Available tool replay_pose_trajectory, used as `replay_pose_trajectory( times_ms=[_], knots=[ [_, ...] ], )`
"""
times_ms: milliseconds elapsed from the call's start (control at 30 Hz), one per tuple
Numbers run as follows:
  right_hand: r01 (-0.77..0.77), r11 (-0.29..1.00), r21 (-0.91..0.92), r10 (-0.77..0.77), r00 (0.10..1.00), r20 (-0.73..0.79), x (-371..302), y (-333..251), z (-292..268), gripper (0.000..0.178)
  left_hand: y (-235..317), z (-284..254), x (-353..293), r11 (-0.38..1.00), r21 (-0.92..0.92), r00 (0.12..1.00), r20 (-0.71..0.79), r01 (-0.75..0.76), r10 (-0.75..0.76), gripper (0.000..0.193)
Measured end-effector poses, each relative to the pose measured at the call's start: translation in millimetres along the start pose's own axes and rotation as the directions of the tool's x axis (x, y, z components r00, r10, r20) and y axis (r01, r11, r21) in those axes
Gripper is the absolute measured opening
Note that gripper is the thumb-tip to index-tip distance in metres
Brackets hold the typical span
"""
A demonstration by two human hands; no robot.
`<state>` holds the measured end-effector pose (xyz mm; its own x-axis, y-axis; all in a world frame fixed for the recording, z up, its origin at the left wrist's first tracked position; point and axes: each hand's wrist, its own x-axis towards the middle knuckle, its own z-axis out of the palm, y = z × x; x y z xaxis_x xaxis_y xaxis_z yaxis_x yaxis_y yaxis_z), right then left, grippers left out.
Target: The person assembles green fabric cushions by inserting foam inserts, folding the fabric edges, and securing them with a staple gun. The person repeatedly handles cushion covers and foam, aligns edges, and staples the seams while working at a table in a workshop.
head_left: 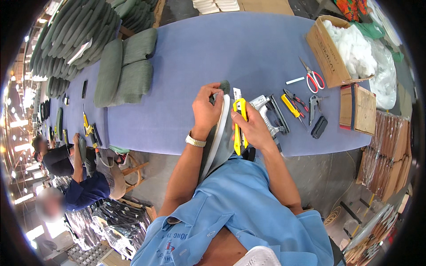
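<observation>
One padded panel (220, 133), white-edged with grey fabric, stands on edge at the near rim of the blue bench (199, 66), its top gripped by the left hand (205, 111) while the right hand (255, 128) clasps a yellow utility knife (239, 126) against it, a staple gun (270, 113) just beside.

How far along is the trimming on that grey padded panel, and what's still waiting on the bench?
Done, it seems: green upholstered cushions stacked at the far left of the blue table. In hand: the left hand steadies a grey fabric-covered panel with a white edge on edge, while the right hand holds a yellow utility knife to it. Left: how much remains untrimmed I cannot tell.
</observation>
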<state>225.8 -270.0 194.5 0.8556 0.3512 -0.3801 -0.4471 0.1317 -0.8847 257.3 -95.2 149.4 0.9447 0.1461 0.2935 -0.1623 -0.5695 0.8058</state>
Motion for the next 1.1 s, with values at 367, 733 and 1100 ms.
replay_pose_trajectory(
  times_ms=[367,733,1100],
  knots=[
    [-0.036,0.974,-0.225,0.042,0.999,0.020,26.6,19.5,18.9,0.031,-14.3,-6.3,2.7,0.944,-0.275,0.983,0.055,0.181,-0.173,0.006],
    [-0.096,0.942,-0.322,0.102,0.995,0.002,33.4,13.0,20.2,0.036,-8.5,-6.8,2.8,0.960,-0.249,0.991,0.037,0.131,-0.126,0.006],
    [-0.081,0.794,-0.603,0.126,0.992,0.032,35.1,11.0,18.1,0.044,-12.3,-3.0,1.0,0.978,-0.191,0.996,-0.015,0.086,-0.091,0.006]
  ],
)
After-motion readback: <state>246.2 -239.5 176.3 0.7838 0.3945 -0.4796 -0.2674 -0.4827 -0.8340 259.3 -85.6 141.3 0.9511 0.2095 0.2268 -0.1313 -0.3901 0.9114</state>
